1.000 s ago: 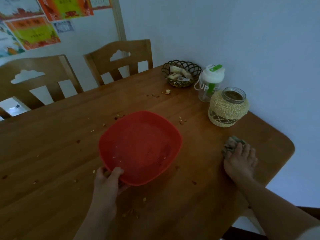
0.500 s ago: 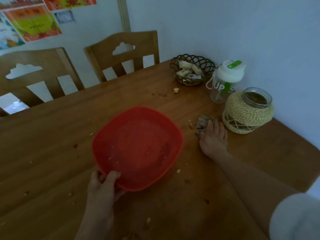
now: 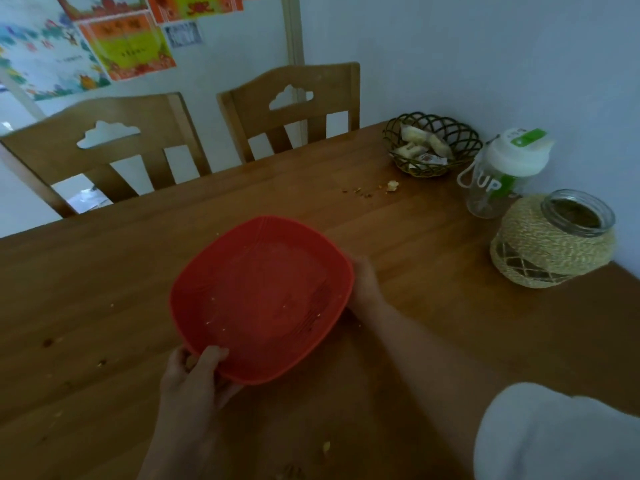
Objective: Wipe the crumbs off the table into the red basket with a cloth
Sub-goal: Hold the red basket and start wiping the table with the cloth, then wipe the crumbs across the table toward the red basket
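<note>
- Left hand (image 3: 194, 379) pinches near rim of red basket (image 3: 263, 299), thumb on top, tipping it up off the counter (image 3: 104, 289), likely as a catch for crumbs.
- Right hand (image 3: 365, 284) sits against basket's right rim, fingers hidden; grip on cloth cannot be told, cloth out of sight.
- Crumbs (image 3: 367, 192) remain near far right corner, beside wire bowl (image 3: 431, 143).
- Few specks already inside basket.
</note>
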The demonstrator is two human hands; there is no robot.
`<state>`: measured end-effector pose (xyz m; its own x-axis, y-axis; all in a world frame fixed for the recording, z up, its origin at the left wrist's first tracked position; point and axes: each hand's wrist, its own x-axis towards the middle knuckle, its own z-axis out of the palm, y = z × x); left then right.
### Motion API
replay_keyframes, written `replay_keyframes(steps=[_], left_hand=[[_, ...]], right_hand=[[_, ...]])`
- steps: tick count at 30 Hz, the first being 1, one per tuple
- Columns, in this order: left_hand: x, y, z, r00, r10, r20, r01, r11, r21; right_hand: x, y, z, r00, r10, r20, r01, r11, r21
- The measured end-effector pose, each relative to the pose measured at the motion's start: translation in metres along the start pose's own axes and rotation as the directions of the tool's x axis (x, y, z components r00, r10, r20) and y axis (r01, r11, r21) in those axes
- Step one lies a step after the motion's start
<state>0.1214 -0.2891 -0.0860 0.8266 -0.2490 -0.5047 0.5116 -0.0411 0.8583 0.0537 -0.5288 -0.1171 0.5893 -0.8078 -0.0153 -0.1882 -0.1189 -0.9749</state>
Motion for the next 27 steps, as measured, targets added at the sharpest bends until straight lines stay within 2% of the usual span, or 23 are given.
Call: replay_keyframes(steps=[2, 4, 6, 8, 10, 12, 13, 16, 18, 19, 22, 24, 25, 27], left_hand=[[0.002, 0.003, -0.003, 1.0, 0.012, -0.001, -0.012, 1.0, -0.006], [0.006, 0.004, 0.0, 1.0, 0.007, 0.005, -0.007, 1.0, -0.029], [0.013, 0.006, 0.006, 1.0, -0.006, 0.014, 0.007, 0.997, -0.072], [0.022, 0.007, 0.018, 1.0, -0.007, 0.013, 0.008, 0.996, -0.092], [0.034, 0.006, 0.034, 1.0, -0.002, 0.03, 0.005, 0.997, -0.078], [0.048, 0.008, 0.049, 0.999, 0.007, 0.053, -0.003, 0.998, -0.066], [0.057, 0.013, 0.056, 0.998, 0.02, 0.054, -0.015, 0.997, -0.077], [0.078, 0.029, 0.063, 0.997, 0.053, 0.055, -0.045, 0.991, -0.123], [0.087, 0.039, 0.064, 0.996, 0.048, 0.07, -0.038, 0.988, -0.147], [0.09, 0.042, 0.065, 0.997, 0.04, 0.071, -0.028, 0.986, -0.163], [0.094, 0.046, 0.07, 0.996, 0.025, 0.089, -0.01, 0.985, -0.172], [0.094, 0.046, 0.074, 0.993, 0.032, 0.114, -0.014, 0.988, -0.156], [0.093, 0.046, 0.077, 0.992, 0.033, 0.123, -0.014, 0.988, -0.151], [0.094, 0.05, 0.085, 0.99, 0.02, 0.137, 0.001, 0.988, -0.154]], right_hand=[[0.003, -0.008, -0.014, 0.999, 0.026, -0.037, -0.025, 0.999, 0.026], [0.008, -0.009, -0.041, 0.991, 0.019, -0.136, -0.026, 0.999, -0.047], [0.01, 0.004, -0.072, 0.971, -0.055, -0.231, -0.011, 0.962, -0.274], [0.008, 0.025, -0.098, 0.976, -0.126, -0.179, -0.004, 0.808, -0.59], [0.003, 0.046, -0.115, 0.995, -0.096, -0.027, 0.041, 0.641, -0.766], [0.004, 0.063, -0.127, 0.992, -0.088, 0.089, 0.122, 0.509, -0.852], [0.011, 0.067, -0.132, 0.991, -0.086, 0.104, 0.132, 0.461, -0.877], [0.043, 0.064, -0.136, 1.0, -0.006, -0.017, -0.013, 0.425, -0.905], [0.06, 0.053, -0.122, 0.991, 0.046, -0.122, -0.13, 0.435, -0.891], [0.067, 0.049, -0.109, 0.99, 0.044, -0.132, -0.138, 0.455, -0.88], [0.073, 0.034, -0.066, 0.999, -0.031, 0.04, 0.05, 0.535, -0.843], [0.064, 0.026, -0.041, 0.98, -0.126, 0.156, 0.2, 0.665, -0.72], [0.057, 0.024, -0.032, 0.973, -0.167, 0.16, 0.231, 0.75, -0.62], [0.048, 0.022, -0.025, 0.983, -0.169, 0.067, 0.182, 0.899, -0.398]])
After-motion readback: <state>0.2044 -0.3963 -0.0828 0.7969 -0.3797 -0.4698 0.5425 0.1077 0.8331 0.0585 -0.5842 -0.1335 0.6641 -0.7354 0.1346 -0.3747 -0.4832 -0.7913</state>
